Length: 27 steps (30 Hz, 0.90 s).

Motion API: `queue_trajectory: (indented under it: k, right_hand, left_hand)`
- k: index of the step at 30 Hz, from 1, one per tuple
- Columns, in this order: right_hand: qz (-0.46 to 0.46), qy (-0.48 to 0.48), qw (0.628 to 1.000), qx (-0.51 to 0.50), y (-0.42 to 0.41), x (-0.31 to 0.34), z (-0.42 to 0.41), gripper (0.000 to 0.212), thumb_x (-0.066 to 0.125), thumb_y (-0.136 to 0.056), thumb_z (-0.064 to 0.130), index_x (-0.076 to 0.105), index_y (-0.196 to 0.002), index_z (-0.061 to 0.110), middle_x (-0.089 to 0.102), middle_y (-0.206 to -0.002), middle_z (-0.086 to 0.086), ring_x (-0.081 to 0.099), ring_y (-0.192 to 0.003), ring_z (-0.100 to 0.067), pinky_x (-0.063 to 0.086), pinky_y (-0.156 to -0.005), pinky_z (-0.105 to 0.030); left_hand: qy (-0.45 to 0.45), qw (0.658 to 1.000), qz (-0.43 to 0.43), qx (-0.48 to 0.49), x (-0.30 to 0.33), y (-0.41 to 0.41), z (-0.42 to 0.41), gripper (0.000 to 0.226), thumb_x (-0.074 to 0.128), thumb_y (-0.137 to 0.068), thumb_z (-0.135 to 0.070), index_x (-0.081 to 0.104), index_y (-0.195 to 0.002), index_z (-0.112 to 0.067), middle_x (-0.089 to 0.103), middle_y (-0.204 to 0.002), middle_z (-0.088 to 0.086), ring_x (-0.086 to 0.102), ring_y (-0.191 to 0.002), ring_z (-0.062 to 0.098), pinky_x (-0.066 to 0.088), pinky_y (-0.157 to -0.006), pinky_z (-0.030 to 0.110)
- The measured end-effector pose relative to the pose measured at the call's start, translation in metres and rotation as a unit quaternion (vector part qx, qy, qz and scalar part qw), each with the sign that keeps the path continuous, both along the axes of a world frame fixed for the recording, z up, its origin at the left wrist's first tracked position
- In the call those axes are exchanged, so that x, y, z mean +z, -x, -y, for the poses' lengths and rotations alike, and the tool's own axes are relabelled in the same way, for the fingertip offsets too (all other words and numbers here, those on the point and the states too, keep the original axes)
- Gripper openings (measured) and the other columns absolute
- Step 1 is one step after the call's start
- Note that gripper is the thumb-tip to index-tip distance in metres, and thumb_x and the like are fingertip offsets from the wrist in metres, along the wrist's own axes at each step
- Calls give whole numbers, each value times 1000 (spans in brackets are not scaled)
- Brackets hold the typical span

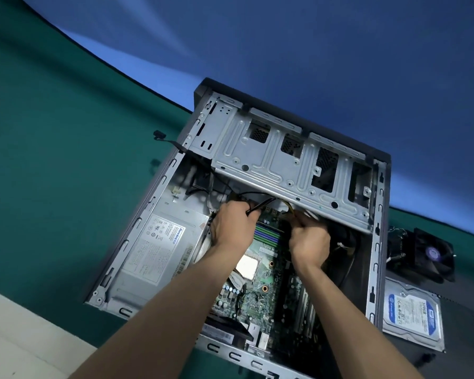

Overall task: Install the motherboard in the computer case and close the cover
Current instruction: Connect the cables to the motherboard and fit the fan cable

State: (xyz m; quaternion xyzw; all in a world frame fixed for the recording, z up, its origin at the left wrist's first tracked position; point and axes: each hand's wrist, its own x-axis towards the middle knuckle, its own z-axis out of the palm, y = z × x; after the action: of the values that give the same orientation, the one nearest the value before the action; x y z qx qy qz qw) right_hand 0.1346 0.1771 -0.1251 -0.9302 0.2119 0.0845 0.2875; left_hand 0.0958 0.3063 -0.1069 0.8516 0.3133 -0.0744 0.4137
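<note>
The open computer case [137, 222] lies on its side on a green table. Inside it sits the green motherboard [260, 291], with a bare silver CPU and purple memory slots. At the board's far edge, under the grey drive cage [285, 157], both my hands work. Black cables [260, 202] are gripped in the curled fingers of my left hand [233, 228]. My right hand [309, 239] pinches a bundle of yellow and white wires [296, 212]. The connector ends are hidden by my fingers and the cage.
A silver power supply [159, 242] fills the case's left side. To the right of the case lie a hard drive [411, 315] with a blue label and a black cooler fan [430, 253] on a dark panel [460, 321]. A loose black cable [162, 136] trails out at the left.
</note>
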Motion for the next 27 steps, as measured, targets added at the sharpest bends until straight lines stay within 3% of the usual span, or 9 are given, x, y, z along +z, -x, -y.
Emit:
queue_trajectory:
  k: [6, 8, 11, 16, 18, 20, 23, 27]
  right_hand:
    - [-30, 18, 999, 8, -3, 2, 1, 20, 63, -89, 16, 72, -96, 0, 71, -90, -21, 68, -84, -33, 41, -66, -27]
    - [-26, 19, 999, 9, -2, 2, 0, 20, 63, -89, 17, 72, -97, 0, 71, -91, -20, 68, -84, -32, 40, -65, -25]
    - [-33, 5, 999, -1, 0, 6, -1, 18, 62, -90, 15, 72, -97, 2, 71, -91, -17, 67, -80, -29, 40, -62, -24]
    - [-91, -98, 991, -21, 2, 18, 4, 22, 59, -93, 23, 71, -95, 5, 63, -72, -6, 63, -67, -25, 37, -51, -25]
    - [-87, -138, 986, -18, 6, 24, 2, 29, 56, -94, 27, 69, -88, 2, 67, -74, -11, 67, -76, -29, 47, -62, -31]
    - [-71, -180, 981, -7, 14, 32, 0, 32, 53, -96, 28, 69, -81, 5, 68, -71, -11, 65, -70, -28, 51, -66, -36]
    - [-61, -268, 961, 32, 28, 49, -4, 35, 52, -97, 33, 68, -71, 15, 61, -57, 2, 57, -58, -16, 44, -55, -29]
    - [-46, -348, 932, 90, 39, 83, -14, 37, 50, -96, 41, 71, -78, 16, 70, -76, 2, 63, -71, -10, 44, -65, -22]
  left_hand:
    - [-16, 1000, 1, -16, -2, 1, 0, 33, 57, -92, -34, 58, -65, -14, 49, -55, -1, 43, -51, 18, 26, -46, 25]
    - [-11, 1000, 5, -29, 0, 4, 0, 32, 55, -93, -34, 63, -75, -9, 56, -60, 5, 47, -54, 22, 31, -50, 26]
    - [-14, 998, 24, -57, 5, 10, 1, 39, 45, -97, -34, 58, -74, -6, 55, -68, 7, 53, -64, 28, 38, -56, 31]
    - [-86, 987, 83, -110, 17, 23, 0, 34, 32, -102, -29, 60, -99, -10, 48, -99, 0, 50, -78, 18, 44, -74, 33]
    - [-95, 982, 115, -120, 22, 27, -3, 35, 32, -102, -27, 61, -97, -8, 54, -95, 1, 53, -77, 18, 46, -77, 36]
    - [-94, 976, 125, -149, 27, 33, -4, 37, 32, -102, -27, 61, -88, -9, 59, -81, 2, 55, -73, 19, 46, -72, 37]
    - [-113, 966, 101, -210, 32, 41, -6, 37, 32, -101, -30, 56, -80, -11, 58, -73, 0, 55, -70, 21, 43, -66, 35]
    - [-160, 935, 57, -310, 42, 47, -9, 33, 29, -101, -33, 45, -77, -18, 59, -78, 2, 56, -76, 25, 37, -64, 33]
